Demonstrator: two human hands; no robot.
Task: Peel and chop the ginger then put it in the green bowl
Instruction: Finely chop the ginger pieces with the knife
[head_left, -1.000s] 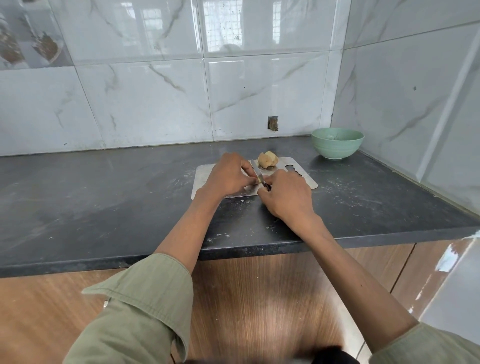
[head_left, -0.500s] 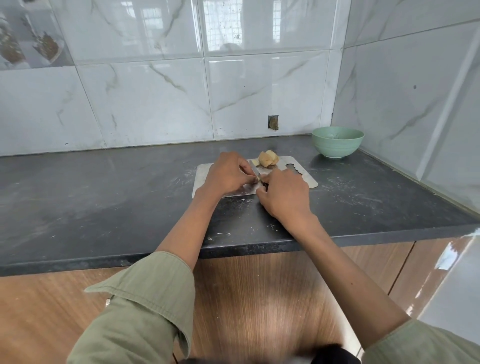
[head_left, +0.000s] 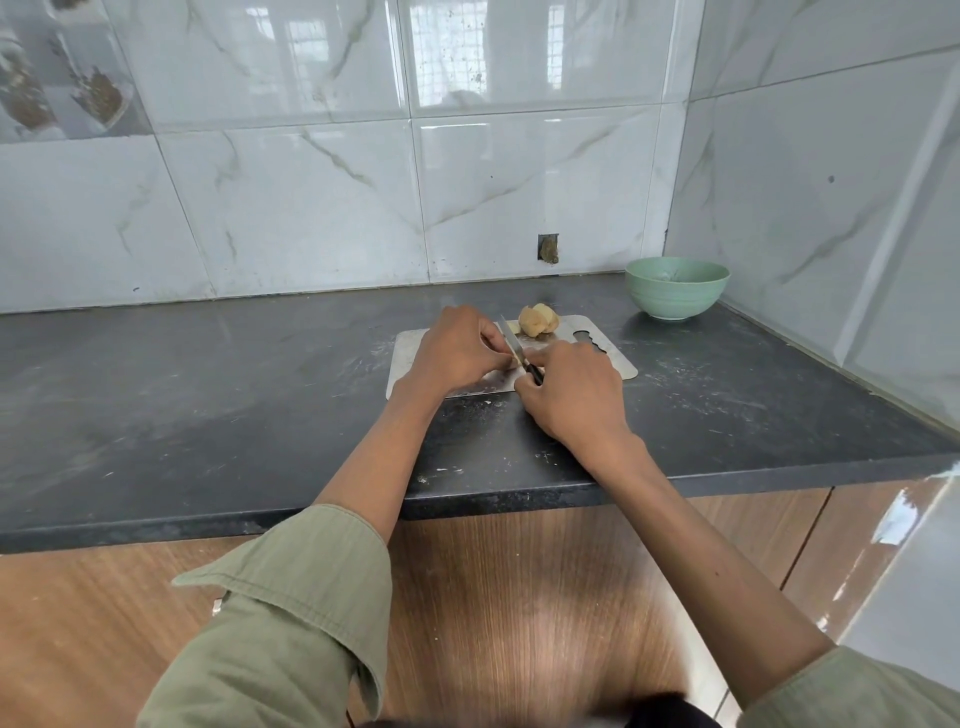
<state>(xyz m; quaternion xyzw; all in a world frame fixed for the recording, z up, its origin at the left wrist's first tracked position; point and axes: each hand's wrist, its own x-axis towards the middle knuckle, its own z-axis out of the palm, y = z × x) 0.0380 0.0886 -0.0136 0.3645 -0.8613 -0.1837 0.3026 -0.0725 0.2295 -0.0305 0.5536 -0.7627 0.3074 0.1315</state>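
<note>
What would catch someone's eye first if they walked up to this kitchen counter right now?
Two hands meet over a flat metal cutting board in the middle of the dark stone counter: the right hand grips a small black-handled knife, and the left hand is curled on the board right beside the blade. A pale yellow chunk of peeled ginger sits at the board's far edge, and a round green bowl stands in the back right corner.

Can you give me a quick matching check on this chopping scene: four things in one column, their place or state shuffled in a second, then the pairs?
Things:
1. green bowl
2. knife
3. ginger chunk
4. cutting board

Places or states:
A. lies flat on the dark counter under both hands
B. gripped by the right hand, blade pointing away
C. stands in the far right corner
D. rests alone on the board's far edge

Pairs: 1-C, 2-B, 3-D, 4-A
</note>
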